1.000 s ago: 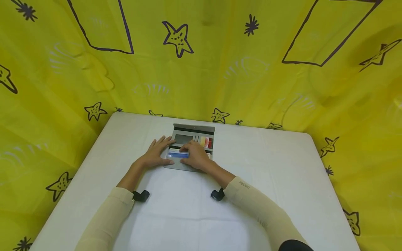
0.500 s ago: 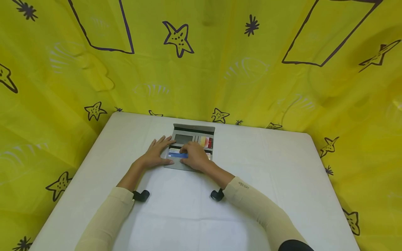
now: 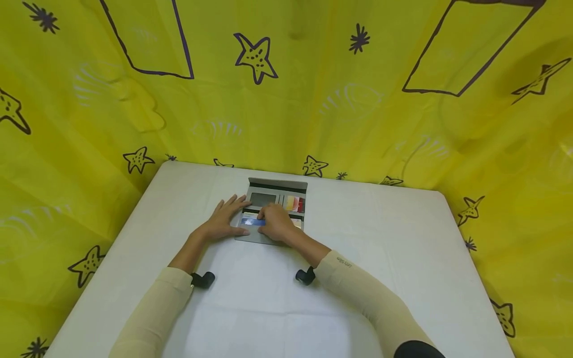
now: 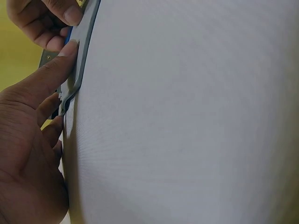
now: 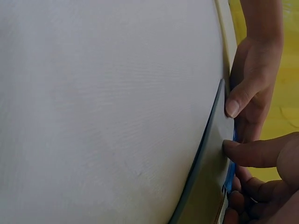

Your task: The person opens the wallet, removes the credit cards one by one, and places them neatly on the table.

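Observation:
A grey wallet (image 3: 248, 237) lies unfolded near the table's far edge, its top flap laid back. In its lower half sits a blue-and-white card (image 3: 251, 222). My left hand (image 3: 221, 221) rests at the wallet's left side with fingers spread; its thumb (image 4: 63, 56) presses on the lower panel. My right hand (image 3: 278, 223) has its fingers curled at the blue card and pinches it, the thumb (image 5: 247, 153) against the grey panel. Red and yellow cards (image 3: 294, 203) show in the upper right pocket, beside a dark window (image 3: 263, 200). The right hand hides part of the lower pockets.
A white cloth covers the table (image 3: 376, 248). Behind it hangs a yellow curtain (image 3: 295, 99) printed with starfish and shells. Black wrist cameras stick out from the left wrist (image 3: 203, 280) and the right wrist (image 3: 305, 276).
My right hand has shifted slightly left along the blue card, covering a little more of it. My left hand stays in place on the wallet.

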Available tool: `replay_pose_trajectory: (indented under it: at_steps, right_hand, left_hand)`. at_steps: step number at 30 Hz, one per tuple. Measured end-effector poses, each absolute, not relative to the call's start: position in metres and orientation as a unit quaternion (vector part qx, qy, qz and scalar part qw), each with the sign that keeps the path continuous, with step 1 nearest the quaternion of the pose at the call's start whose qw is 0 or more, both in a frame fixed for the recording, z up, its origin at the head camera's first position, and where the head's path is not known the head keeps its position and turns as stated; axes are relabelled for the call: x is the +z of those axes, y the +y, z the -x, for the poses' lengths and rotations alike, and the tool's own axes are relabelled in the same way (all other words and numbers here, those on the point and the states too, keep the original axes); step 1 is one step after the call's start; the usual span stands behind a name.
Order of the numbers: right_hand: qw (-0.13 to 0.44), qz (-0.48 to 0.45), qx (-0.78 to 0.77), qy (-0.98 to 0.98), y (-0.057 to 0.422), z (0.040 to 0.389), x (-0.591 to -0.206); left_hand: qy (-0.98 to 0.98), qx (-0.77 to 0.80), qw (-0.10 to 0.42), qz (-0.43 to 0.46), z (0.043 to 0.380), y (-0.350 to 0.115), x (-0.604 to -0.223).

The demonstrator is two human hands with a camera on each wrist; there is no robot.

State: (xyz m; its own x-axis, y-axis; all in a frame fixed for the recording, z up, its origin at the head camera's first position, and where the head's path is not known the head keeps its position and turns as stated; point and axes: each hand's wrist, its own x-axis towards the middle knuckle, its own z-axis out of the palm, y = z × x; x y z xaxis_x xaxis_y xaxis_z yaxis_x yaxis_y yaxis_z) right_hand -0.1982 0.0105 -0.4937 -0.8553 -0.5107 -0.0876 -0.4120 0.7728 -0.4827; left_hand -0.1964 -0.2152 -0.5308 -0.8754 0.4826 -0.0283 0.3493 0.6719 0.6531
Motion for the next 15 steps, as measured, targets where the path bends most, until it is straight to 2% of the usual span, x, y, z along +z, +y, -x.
replay_pose_trajectory:
  at_steps: [5,15]
  right_hand:
    - [0.119,0.238,-0.244,0.932,0.0103,0.1986,-0.4932]
    - [0.102,0.211,-0.329,0.915,0.0126,0.2016,-0.5023]
  left_hand:
    - [0.908,0.335,0.101,-0.230,0.1965,-0.2148,-0.5313]
    - [0.912,0.328,0.097,-0.227,0.1968,-0.2151,-0.5318]
